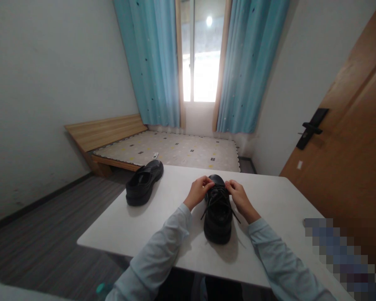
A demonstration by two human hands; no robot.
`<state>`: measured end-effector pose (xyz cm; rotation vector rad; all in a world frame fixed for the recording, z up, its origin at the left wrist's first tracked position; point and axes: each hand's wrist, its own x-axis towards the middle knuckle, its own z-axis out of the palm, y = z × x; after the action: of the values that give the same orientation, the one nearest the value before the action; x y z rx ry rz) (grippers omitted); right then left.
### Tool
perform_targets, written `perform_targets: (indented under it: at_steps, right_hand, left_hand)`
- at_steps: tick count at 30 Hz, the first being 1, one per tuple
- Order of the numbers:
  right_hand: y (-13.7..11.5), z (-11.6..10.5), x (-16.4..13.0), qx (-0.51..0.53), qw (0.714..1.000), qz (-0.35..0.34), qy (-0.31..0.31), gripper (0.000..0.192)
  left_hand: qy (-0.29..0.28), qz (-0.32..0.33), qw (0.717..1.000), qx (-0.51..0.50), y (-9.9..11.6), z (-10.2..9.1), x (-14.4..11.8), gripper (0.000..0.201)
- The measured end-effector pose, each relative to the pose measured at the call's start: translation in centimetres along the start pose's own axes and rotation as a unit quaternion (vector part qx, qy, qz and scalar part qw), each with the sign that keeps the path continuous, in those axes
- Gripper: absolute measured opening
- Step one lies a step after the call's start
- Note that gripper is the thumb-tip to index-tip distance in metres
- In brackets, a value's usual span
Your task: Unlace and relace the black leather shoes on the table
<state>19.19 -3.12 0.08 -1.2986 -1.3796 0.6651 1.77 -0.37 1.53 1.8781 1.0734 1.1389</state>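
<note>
Head view – shoe: a black shoe stood on the white table, toe pointing away from the person, heel near the front edge of the table.
Head view – laces: the laces lay loose over the top, and their ends hung down on both sides.
Head view – left hand: the left hand was at the left side of the toe part, its fingers curled together and pinched on a lace, as far as I could see.
Head view – right hand: the right hand was at the right side, fingers closed in the same manner on the other lace.
Head view – second shoe: another black shoe lay well apart to the left, at the table's corner – no hand was near it.
Head view – room: a bed, blue curtains and a brown door were behind.
Risk – slip: a thin lace could slide out from the fingertips if one side was pulled harder.
Risk – shoe: nothing held the shoe down, so an uneven pull could turn or drag it – perhaps toward the front edge.
Risk – tangle: the loose ends could catch under the sole.
</note>
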Motion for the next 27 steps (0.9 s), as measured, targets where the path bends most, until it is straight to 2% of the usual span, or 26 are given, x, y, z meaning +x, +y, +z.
perform_targets:
  at_steps: [10,15,21,27]
  right_hand:
    - [1.3,0.1,0.3,0.02,0.999,0.021,0.015,0.045]
    - [1.6,0.2,0.1,0.021,1.0,-0.002,0.02,0.046]
    - [1.5,0.1,0.1,0.028,0.999,0.007,0.025,0.047]
    - [0.8,-0.9,0.0,-0.011,1.0,-0.024,0.011,0.043]
  left_hand:
    - [0.013,-0.017,1.0,0.015,-0.5,0.2,0.1,0.014]
    - [0.004,-0.044,0.999,-0.007,-1.1,0.3,0.3,0.015]
    - [0.005,-0.062,0.998,-0.031,-1.4,0.4,0.3,0.015]
    - [0.059,-0.017,0.996,0.067,-0.4,0.2,0.1,0.017]
